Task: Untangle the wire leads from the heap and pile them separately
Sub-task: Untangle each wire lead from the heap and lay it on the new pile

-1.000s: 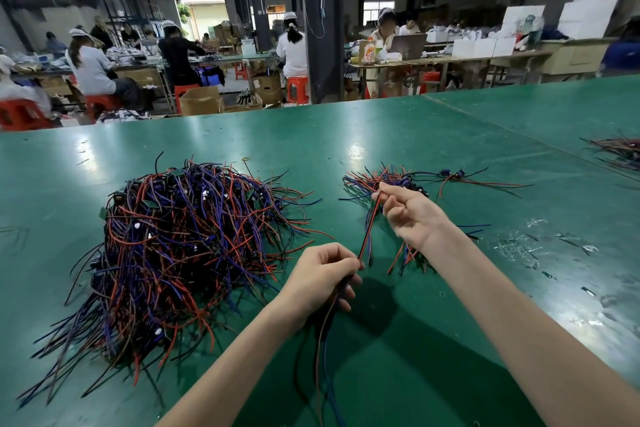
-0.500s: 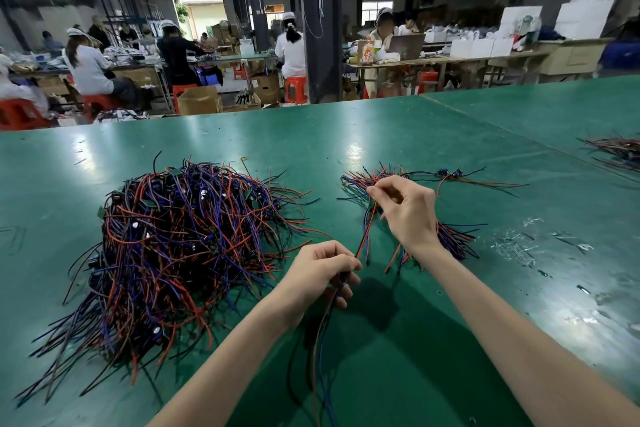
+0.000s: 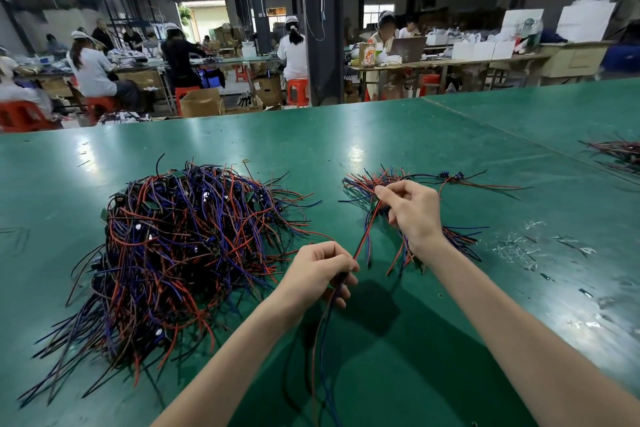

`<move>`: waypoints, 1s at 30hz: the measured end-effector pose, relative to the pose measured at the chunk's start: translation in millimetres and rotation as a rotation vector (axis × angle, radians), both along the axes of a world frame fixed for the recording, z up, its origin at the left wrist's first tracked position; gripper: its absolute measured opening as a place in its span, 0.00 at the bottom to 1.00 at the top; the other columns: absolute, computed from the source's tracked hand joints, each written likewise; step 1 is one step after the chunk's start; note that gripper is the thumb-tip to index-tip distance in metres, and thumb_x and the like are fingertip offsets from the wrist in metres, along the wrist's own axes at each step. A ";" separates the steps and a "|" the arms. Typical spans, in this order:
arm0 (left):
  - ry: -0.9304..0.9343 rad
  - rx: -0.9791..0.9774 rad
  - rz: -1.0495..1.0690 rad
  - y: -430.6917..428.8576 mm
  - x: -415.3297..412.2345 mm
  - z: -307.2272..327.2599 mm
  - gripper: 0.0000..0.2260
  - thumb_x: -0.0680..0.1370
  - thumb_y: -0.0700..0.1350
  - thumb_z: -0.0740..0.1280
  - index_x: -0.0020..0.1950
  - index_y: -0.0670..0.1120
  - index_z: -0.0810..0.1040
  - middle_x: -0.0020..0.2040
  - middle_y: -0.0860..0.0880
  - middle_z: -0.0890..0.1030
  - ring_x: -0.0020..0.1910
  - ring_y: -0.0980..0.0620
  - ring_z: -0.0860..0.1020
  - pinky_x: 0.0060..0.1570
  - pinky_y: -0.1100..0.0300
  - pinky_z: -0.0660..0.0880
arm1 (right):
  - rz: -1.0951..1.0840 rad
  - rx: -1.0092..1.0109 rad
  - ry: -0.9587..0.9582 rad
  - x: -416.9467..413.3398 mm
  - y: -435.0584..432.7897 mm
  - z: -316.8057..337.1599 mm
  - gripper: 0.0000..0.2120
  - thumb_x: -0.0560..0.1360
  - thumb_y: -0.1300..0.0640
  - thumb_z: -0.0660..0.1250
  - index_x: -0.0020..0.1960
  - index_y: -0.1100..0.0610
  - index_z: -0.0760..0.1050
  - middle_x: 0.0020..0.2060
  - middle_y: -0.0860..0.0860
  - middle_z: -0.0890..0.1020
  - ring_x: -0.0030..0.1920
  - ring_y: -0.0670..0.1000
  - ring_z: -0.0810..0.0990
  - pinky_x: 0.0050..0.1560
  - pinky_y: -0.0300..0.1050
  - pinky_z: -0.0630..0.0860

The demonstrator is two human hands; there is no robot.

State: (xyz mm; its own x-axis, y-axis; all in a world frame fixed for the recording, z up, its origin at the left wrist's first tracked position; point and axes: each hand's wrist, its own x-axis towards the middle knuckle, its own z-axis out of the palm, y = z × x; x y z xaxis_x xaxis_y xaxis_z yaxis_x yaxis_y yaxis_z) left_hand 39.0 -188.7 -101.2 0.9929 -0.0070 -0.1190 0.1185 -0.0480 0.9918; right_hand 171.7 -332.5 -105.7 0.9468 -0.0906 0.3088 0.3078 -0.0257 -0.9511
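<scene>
Very little is shifting since a second ago: both my hands are staying almost where they were in the middle of the frame, and only the spare fingers of my right hand point(image 3: 414, 215) are fanning out a touch more.

My right hand is pinching the upper end of a red-and-dark wire lead point(image 3: 363, 240) between thumb and forefinger, just over the near edge of the small pile point(image 3: 457, 239) at centre right. My left hand point(image 3: 317, 270), lower centre, is curling round the other end of that lead, and a few loose strands point(image 3: 323, 340) are trailing from it toward the bottom of the frame.

I am judging the job to be at an early stage. The heap point(image 3: 180, 246) at centre left is still lying large and knotted on the green table point(image 3: 346, 135), while the sorted pile is holding only a thin scatter of leads. Nearly all the untangling is still waiting.

Counting: one big heap, one small sorted pile, one further bundle point(image 3: 620, 152) at the right edge of the frame, two hands, one lead stretched between them. The leads inside each pile are lying too tangled for me to number.
</scene>
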 end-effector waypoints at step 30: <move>0.073 -0.055 -0.040 -7.4 -1.8 -5.3 0.08 0.76 0.34 0.63 0.37 0.40 0.74 0.26 0.46 0.76 0.20 0.53 0.70 0.21 0.67 0.68 | 0.187 0.390 0.398 -0.5 1.5 1.4 0.09 0.73 0.68 0.68 0.36 0.63 0.71 0.26 0.56 0.79 0.16 0.42 0.62 0.15 0.33 0.55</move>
State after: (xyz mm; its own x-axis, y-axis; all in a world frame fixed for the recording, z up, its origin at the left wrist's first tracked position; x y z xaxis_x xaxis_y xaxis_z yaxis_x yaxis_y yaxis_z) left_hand 37.2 -196.1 -106.5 0.9803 -0.0555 -0.1897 0.1900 0.0003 0.9818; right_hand 171.2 -331.0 -104.3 0.9939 0.0534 -0.0961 -0.1090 0.3697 -0.9227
